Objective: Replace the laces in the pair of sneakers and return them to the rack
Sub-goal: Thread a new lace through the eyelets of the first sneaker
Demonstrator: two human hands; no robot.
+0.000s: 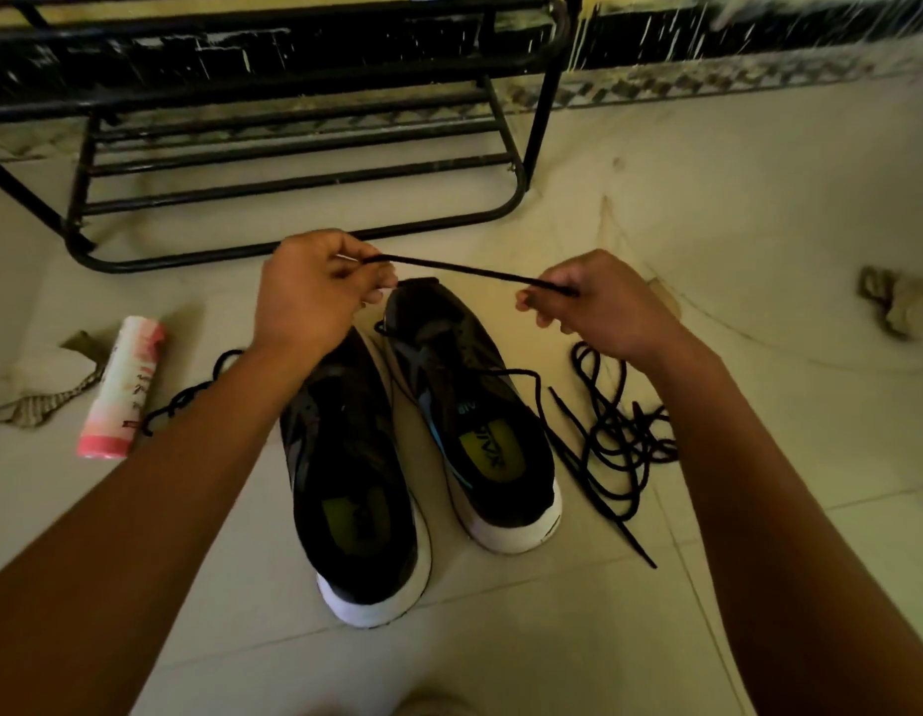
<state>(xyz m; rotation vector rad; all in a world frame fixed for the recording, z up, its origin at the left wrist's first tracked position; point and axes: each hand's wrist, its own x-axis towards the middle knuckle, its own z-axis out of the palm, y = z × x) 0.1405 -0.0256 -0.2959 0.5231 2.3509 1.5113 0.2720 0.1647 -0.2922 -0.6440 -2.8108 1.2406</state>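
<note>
Black lace (449,268) stretched straight between both hands, above the toe of the right sneaker (475,405); left hand (309,292) pinches one end with fingers curled round it, right hand (604,312) pinches the other end the same way. Right sneaker and left sneaker (356,483), black with white soles, stand side by side on the tiled floor (759,198), toes toward the black metal rack (294,162). Loose lace tangle (619,431) lies just right of the pair, another loose lace (191,395) and a pink can (121,390) to the left.
</note>
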